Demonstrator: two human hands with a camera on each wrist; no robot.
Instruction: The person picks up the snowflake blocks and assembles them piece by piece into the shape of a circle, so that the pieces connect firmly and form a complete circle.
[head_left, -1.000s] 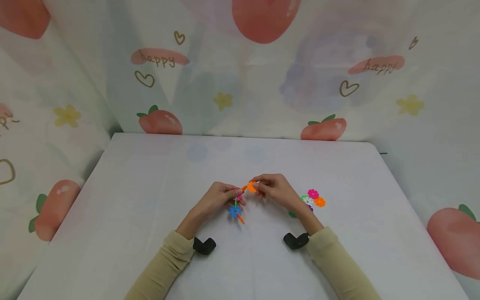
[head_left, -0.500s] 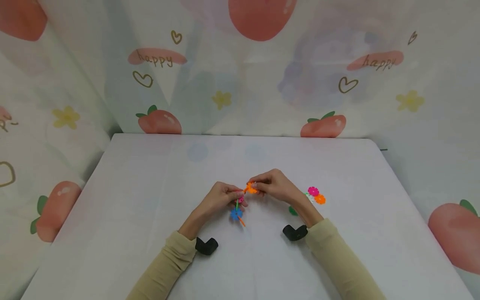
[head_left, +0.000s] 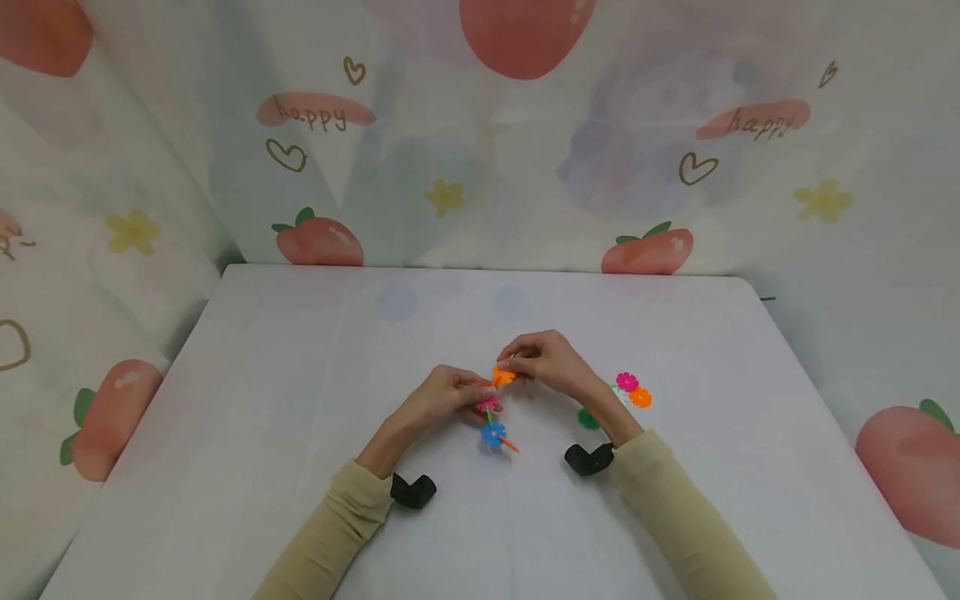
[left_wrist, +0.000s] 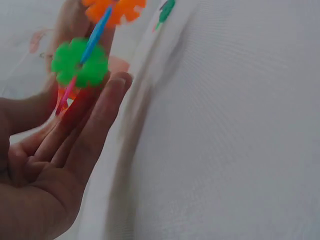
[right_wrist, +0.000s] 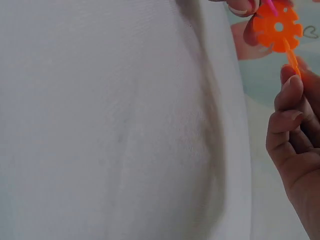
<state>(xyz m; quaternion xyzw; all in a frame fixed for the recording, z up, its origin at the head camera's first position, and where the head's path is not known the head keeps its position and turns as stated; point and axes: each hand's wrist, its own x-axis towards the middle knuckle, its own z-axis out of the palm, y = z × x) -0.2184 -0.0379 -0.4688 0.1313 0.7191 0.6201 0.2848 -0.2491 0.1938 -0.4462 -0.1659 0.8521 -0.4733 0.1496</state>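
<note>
Pinching the toy chain (head_left: 489,412) near its pink disc (head_left: 487,402), the left hand (head_left: 450,395) worked above the table (head_left: 337,350). The chain's lower end, with a blue disc (head_left: 492,433), had swung rightward within the last half-second, suggesting adjustment with links intact. The right hand (head_left: 547,362) pinched the orange disc (head_left: 504,377) at the upper end; its seating could not be told. Loose discs (head_left: 627,382) lay near the right wrist.

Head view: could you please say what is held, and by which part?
The chain: right grip pinches its far orange disc; left grip pinches near the pink disc.
</note>
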